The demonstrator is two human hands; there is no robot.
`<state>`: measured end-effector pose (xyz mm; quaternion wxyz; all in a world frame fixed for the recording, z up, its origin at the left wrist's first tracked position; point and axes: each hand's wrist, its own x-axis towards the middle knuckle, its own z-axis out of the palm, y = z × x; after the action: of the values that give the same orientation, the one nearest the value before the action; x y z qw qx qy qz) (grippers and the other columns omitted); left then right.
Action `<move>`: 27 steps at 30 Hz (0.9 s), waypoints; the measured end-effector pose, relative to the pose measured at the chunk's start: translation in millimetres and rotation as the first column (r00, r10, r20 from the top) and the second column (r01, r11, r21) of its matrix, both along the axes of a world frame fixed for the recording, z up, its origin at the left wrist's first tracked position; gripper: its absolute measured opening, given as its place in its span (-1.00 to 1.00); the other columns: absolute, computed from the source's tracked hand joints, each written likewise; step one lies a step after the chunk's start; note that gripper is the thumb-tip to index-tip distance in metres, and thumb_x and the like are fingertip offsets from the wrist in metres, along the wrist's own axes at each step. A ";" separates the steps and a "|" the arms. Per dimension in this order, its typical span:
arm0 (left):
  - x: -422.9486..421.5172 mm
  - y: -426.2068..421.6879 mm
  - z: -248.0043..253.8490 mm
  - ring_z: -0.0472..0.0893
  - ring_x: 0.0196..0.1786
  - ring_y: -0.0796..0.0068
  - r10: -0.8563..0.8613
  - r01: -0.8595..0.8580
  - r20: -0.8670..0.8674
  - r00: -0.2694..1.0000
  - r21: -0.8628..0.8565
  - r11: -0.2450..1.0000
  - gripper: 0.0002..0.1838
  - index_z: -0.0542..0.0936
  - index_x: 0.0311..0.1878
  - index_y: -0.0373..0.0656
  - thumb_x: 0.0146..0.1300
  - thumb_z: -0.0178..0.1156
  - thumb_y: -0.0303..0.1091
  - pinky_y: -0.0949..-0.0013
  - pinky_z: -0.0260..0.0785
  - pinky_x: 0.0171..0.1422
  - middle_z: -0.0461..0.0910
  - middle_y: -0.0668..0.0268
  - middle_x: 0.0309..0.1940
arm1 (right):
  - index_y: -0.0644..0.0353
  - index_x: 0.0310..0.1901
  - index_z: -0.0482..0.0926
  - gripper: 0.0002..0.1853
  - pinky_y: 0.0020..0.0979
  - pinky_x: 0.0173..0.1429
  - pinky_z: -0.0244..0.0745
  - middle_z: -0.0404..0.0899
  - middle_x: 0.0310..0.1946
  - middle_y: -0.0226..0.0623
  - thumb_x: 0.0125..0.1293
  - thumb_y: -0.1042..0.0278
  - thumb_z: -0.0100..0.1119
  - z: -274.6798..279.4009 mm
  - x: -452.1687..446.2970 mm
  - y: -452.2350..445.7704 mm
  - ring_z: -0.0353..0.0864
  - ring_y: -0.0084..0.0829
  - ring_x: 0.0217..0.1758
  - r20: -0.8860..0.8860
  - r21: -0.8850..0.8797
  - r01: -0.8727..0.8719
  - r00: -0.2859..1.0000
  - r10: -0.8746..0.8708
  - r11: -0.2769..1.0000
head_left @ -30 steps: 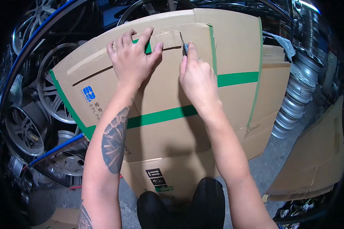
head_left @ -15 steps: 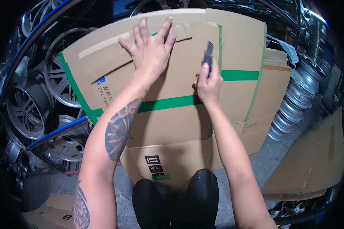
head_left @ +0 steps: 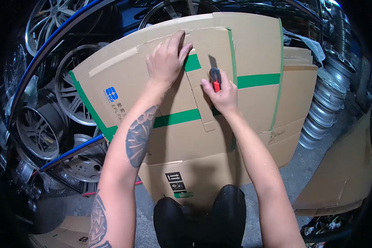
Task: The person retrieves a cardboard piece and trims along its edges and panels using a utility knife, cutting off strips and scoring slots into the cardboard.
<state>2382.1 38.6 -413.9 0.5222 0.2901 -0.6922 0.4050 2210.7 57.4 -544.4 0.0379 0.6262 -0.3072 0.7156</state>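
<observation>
My left hand (head_left: 167, 60) is at the upper part of a large cardboard sheet (head_left: 177, 142), thumb and forefinger at the top end of a narrow cardboard strip (head_left: 202, 97). The strip lies slanting down across the sheet, with a patch of green tape (head_left: 192, 63) near its upper end. In my right hand (head_left: 224, 93) is a utility knife (head_left: 215, 77) with a red slider, its blade out and pointing up, just right of the strip. Green tape also crosses the sheet, which bears blue and black print.
Alloy wheels (head_left: 39, 132) crowd a blue-edged rack (head_left: 72, 153) at left. Stacked silver rims (head_left: 324, 105) stand at right. More cardboard (head_left: 339, 165) leans at lower right, and pieces lie at lower left. My knees (head_left: 173, 219) are close below the sheet.
The strip has turned from lying along the sheet's upper left to a steep slant near the middle. My left hand's spread fingers have drawn together; the knife has moved left and slightly down.
</observation>
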 end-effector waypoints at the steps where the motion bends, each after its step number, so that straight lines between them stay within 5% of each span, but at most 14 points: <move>1: 0.8 -2.6 -2.7 0.66 -0.27 0.18 0.024 -0.024 -0.003 1.000 0.000 1.000 -0.48 0.61 0.32 0.17 0.34 0.36 0.08 0.12 0.52 -0.25 0.64 0.29 -0.36 | 0.19 0.09 0.54 -0.58 -0.26 -0.33 0.58 0.60 -0.46 -0.25 0.33 0.19 0.47 1.6 0.3 2.9 0.70 -0.31 -0.42 -0.072 -0.054 0.087 0.993 -0.091 0.995; 6: 6.7 -6.0 -18.4 0.52 -0.02 0.25 0.144 -0.139 0.040 0.989 -0.117 0.983 -0.30 0.59 0.44 0.21 0.24 0.42 0.17 0.11 0.38 0.08 0.57 0.32 -0.12 | 0.17 0.04 0.59 -0.47 -0.26 -0.28 0.60 0.62 -0.40 -0.25 0.17 0.10 0.63 0.8 0.7 -4.5 0.65 -0.25 -0.41 -0.038 -0.039 0.069 0.997 -0.071 0.997; 13: 18.2 2.7 -24.5 0.21 0.45 0.20 0.204 -0.208 0.193 0.960 0.000 0.978 0.07 0.34 0.61 0.18 0.08 0.34 0.49 -0.01 -0.05 0.47 0.31 0.23 0.40 | 0.16 -0.05 0.61 -0.48 -0.27 -0.31 0.58 0.61 -0.47 -0.25 0.13 0.02 0.65 3.5 -2.4 -1.2 0.65 -0.24 -0.46 -0.028 0.037 0.061 0.998 -0.060 0.997; 18: 15.7 -6.9 -34.3 0.20 0.58 0.29 0.231 -0.215 0.205 0.951 -0.094 0.972 0.00 0.37 0.59 0.16 0.16 0.25 0.49 -0.10 -0.17 0.57 0.28 0.28 0.55 | 0.17 -0.11 0.61 -0.46 -0.30 -0.33 0.58 0.62 -0.52 -0.31 0.09 -0.02 0.68 3.5 -3.6 -3.8 0.68 -0.35 -0.49 0.005 0.090 0.025 1.000 -0.026 0.996; 21: 15.0 -8.1 -31.9 0.24 0.61 0.28 0.276 -0.249 0.201 0.940 -0.148 0.957 0.00 0.37 0.59 0.18 0.16 0.20 0.52 -0.23 -0.28 0.64 0.36 0.38 0.56 | 0.22 -0.03 0.56 -0.52 -0.27 -0.31 0.59 0.64 -0.45 -0.25 0.23 0.07 0.55 1.2 -5.9 -1.3 0.70 -0.29 -0.44 -0.014 0.069 -0.007 1.000 0.008 0.998; 25: 13.3 -10.3 -31.3 0.15 0.69 0.28 0.225 -0.212 0.210 0.951 -0.085 0.974 -0.01 0.38 0.59 0.18 0.13 0.23 0.46 -0.38 -0.39 0.67 0.26 0.43 0.64 | 0.30 0.16 0.34 -0.62 -0.19 -0.26 0.58 0.62 -0.33 -0.05 0.37 0.35 0.07 -8.0 -6.1 -8.7 0.69 -0.11 -0.36 0.059 -0.015 -0.144 0.988 0.145 0.989; 27: 13.3 -9.6 -33.1 0.12 0.70 0.28 0.234 -0.228 0.216 0.948 -0.055 0.972 -0.03 0.31 0.63 0.17 0.20 0.21 0.39 -0.37 -0.40 0.66 0.20 0.42 0.66 | 0.31 0.16 0.34 -0.62 -0.17 -0.26 0.58 0.61 -0.34 -0.04 0.37 0.37 0.07 -11.3 -3.3 -13.6 0.68 -0.10 -0.37 0.096 -0.029 -0.150 0.984 0.152 0.988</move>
<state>2395.4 29.0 -447.0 0.3951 0.3145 -0.7012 0.5033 2207.4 43.9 -555.6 -0.0248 0.6116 -0.2525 0.7494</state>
